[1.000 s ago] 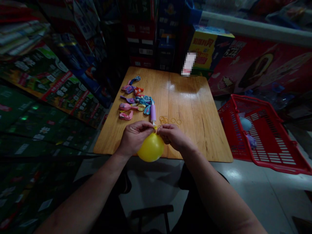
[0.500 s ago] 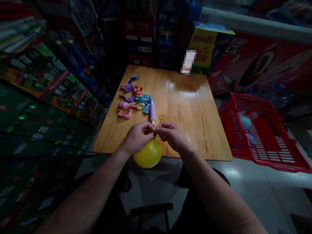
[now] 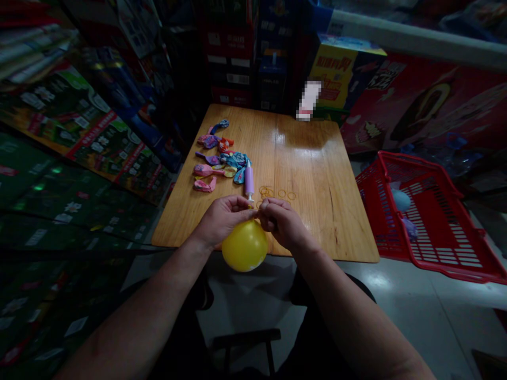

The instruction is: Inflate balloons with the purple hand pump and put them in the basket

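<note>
A blown-up yellow balloon point(image 3: 244, 246) hangs below my hands at the table's front edge, its neck hidden by fingers. My left hand point(image 3: 229, 216) is closed, thumb and fingers pinching the balloon's neck. Close beside it, my right hand point(image 3: 280, 216) is closed in a pinch at the same neck, on what looks like a thin rubber band, mostly hidden. Just beyond my fingers lies a purple hand pump point(image 3: 249, 181) with a white handle. Several loose rubber bands point(image 3: 282, 193) lie to its right. Flat, uninflated balloons point(image 3: 206, 170) are spread to the left.
The wooden table point(image 3: 312, 174) stands before my knees. A red shopping basket point(image 3: 439, 211) on the right holds a light-blue balloon point(image 3: 401, 200) and something purple. Stacked boxes point(image 3: 95, 126) line the left side, and a yellow-and-blue box point(image 3: 336, 71) stands behind the table.
The balloon has shifted slightly right and up. My right hand has turned and its fingers have curled more tightly, while my left fingers have straightened a little along the neck.
</note>
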### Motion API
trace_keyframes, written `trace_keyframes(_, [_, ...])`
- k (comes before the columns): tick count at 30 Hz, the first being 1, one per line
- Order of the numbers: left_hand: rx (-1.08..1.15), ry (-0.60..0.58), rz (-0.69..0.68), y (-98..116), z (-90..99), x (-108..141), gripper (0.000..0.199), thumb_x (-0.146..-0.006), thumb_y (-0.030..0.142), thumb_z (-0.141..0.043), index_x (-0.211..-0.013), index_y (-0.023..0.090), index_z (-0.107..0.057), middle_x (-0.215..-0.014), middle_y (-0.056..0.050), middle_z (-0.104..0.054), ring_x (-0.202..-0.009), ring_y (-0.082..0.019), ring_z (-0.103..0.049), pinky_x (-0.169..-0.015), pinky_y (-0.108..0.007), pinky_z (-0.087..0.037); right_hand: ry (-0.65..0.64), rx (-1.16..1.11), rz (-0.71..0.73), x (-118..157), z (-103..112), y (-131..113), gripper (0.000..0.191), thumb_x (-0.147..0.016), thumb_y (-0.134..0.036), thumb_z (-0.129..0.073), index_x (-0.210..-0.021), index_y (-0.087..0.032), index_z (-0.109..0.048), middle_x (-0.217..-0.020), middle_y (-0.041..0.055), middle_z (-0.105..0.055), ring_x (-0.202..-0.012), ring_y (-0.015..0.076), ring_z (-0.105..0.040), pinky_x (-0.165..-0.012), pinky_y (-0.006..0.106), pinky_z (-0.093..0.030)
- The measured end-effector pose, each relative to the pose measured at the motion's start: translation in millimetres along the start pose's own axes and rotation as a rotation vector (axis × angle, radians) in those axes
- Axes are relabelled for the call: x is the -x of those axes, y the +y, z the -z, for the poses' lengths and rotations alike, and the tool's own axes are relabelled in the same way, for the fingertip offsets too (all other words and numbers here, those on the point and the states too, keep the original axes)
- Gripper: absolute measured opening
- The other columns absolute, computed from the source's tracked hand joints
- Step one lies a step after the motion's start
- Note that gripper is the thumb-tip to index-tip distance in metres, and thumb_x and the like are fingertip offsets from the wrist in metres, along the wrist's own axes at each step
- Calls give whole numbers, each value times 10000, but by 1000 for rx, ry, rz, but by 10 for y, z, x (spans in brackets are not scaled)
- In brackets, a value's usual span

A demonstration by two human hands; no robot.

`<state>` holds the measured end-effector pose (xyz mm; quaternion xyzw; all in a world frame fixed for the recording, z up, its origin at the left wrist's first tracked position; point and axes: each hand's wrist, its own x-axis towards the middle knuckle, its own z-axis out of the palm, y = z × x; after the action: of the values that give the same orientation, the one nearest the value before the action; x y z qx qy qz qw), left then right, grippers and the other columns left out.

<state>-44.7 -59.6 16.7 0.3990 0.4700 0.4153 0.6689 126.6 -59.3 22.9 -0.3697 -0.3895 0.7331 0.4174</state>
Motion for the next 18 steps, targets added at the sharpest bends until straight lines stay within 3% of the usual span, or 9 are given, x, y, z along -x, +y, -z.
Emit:
trace_keyframes(4, [173,-21,118,35,63,12,280,-646,285,-859,-822,172,-674,-850,-48,-728,-669,-161,-670,-637,-311,-558,-16,-99,-140,-22,39,-32,320,-755,-320,-586,-561,-219,-352,-484,-73,-297,-438,73,-200,-448,260,-142])
trace_keyframes(8, [137,14,103,41,79,-16,250,-683,311,-831,-848,186,-693,-779,-15,-710,-620,-140,-647,-604,-289,-538,-9,-85,-262,-81,95,6,298,-734,-287,-620,-576,-214,-378,-493,-73,-342,-419,62,-202,-419,254,-108])
trace_keyframes(13, [-307,41,-216,96,65,-39,220,-736,335,-777,-892,182,-746,-884,-47,-739,-780,-178,-675,-755,-314,-545,-38,-204,-422,-164,163,13,330,-768,-363,-684,-660,-211,-411,-517,-95,-328,-422,53,-168,-408,225,-92])
trace_keyframes(18, [-586,13,-465,198,67,-12,178,-825,309,-680,-936,192,-756,-938,-63,-736,-899,-201,-673,-850,-326,-521,-77,-291,-434,-171,185,-37,289,-762,-339,-716,-705,-178,-483,-540,-92,-366,-433,39,-228,-411,191,-129])
